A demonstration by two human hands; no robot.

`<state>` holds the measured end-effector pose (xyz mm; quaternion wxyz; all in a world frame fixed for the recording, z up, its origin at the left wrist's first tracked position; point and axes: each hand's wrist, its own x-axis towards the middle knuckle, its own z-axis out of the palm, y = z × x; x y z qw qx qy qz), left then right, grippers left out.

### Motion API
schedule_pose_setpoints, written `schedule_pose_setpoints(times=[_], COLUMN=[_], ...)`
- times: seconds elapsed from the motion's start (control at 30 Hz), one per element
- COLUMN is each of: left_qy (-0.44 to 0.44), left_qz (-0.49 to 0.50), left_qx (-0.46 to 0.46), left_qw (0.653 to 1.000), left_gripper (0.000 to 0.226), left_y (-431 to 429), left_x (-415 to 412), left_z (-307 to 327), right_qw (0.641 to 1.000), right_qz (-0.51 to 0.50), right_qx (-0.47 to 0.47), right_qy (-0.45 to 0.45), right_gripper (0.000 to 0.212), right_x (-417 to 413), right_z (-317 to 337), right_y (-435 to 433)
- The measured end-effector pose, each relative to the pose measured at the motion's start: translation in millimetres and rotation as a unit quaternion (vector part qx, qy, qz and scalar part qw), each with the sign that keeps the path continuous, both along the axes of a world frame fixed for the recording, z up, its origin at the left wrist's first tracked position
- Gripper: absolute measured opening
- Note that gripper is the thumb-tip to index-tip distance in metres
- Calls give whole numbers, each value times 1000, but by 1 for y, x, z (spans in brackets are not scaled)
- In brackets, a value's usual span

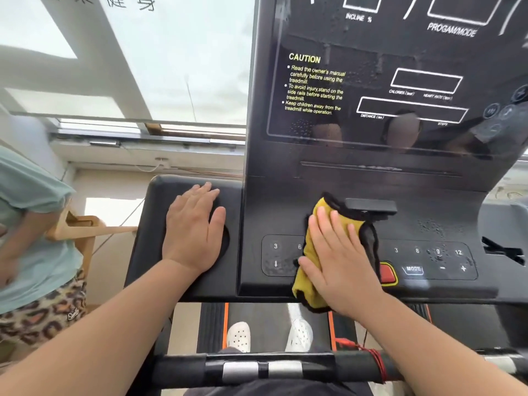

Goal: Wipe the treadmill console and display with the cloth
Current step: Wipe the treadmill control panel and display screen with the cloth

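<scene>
The right hand (341,262) is lying flat, fingers extended and slightly spread, on a yellow cloth (310,284) with dark edging. The palm is pressing the cloth against the lower button panel of the treadmill console (285,207); the fingers are not curled around the fabric. The cloth is sitting at the middle of that panel, covering the space between the two numbered button groups, and its lower corner is hanging past the front edge of the console. A red button (386,272) is showing just beside the cloth on its right, next to the MODE key (413,269).

The left hand (195,228) is resting open, palm down, on the left wing of the console, over a round recess (225,238), and is holding nothing.

The display (400,75) is standing above the button panel, tilted toward the camera. It is carrying a CAUTION notice on its left part and white outlined readout boxes, and water droplets are sitting on its surface. Droplets are also lying on the console right of the cloth.

Below the console, a handlebar (257,367) is crossing in front, and two white shoes (240,337) are standing on the belt. A second person in a light blue shirt (25,224) is standing left of the console.
</scene>
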<state>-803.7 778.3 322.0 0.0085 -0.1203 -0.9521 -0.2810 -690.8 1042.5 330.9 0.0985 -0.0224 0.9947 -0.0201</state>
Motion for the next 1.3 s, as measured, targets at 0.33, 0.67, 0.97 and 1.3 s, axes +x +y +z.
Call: schedule_pose_setpoints(times=[0.33, 0.67, 0.97, 1.3], left_qy=[-5, -4, -1, 4], left_qz=[0, 3, 2, 2], left_qx=[-14, 1, -3, 0], left_qw=[1000, 1000, 1000, 1000], left_gripper=[64, 64, 64, 63], left_y=[2, 1, 1, 0], left_x=[0, 0, -1, -1], left_z=[1, 0, -3, -4], right_qw=[990, 1000, 990, 996], right_qz=[135, 21, 136, -61], right_qx=[-24, 21, -28, 44], right_qy=[30, -3, 27, 41], right_gripper=[72, 82, 76, 95], right_x=[-17, -9, -17, 32], right_z=[-8, -3, -9, -11], right_y=[-81, 7, -90, 3])
